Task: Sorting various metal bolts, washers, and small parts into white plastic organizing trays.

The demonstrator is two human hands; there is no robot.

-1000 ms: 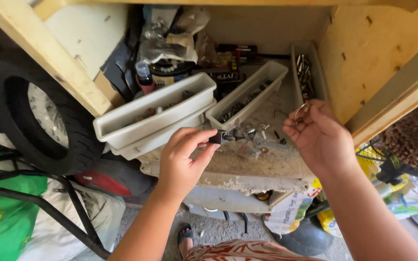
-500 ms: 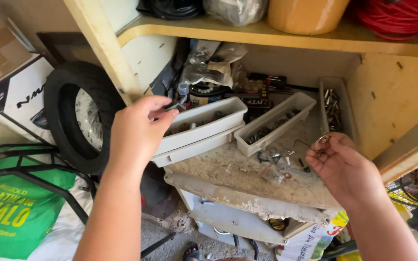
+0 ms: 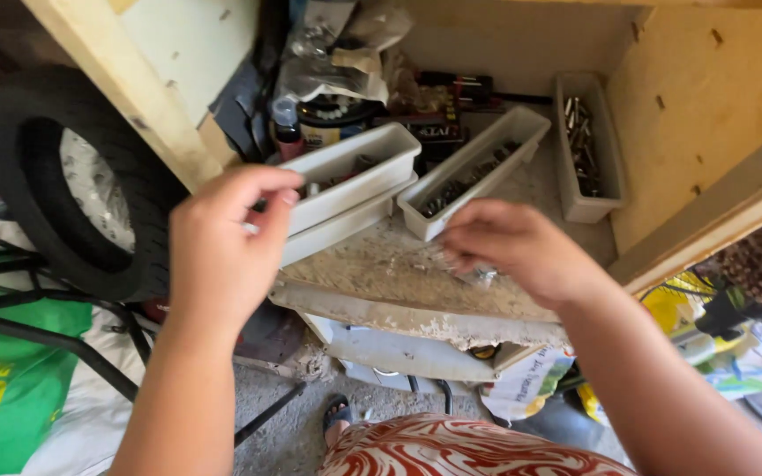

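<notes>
Right hand (image 3: 509, 247) pinching loose hardware (image 3: 484, 276), screws filling grey trays (image 3: 465, 172)

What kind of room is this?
Probably a garage or repair shed: a tyre leans beside a rough wooden shelf that holds white trays of bolts and an oil bottle.

Right hand (image 3: 509, 247) moved, seemingly onto loose hardware (image 3: 480, 277).
</notes>
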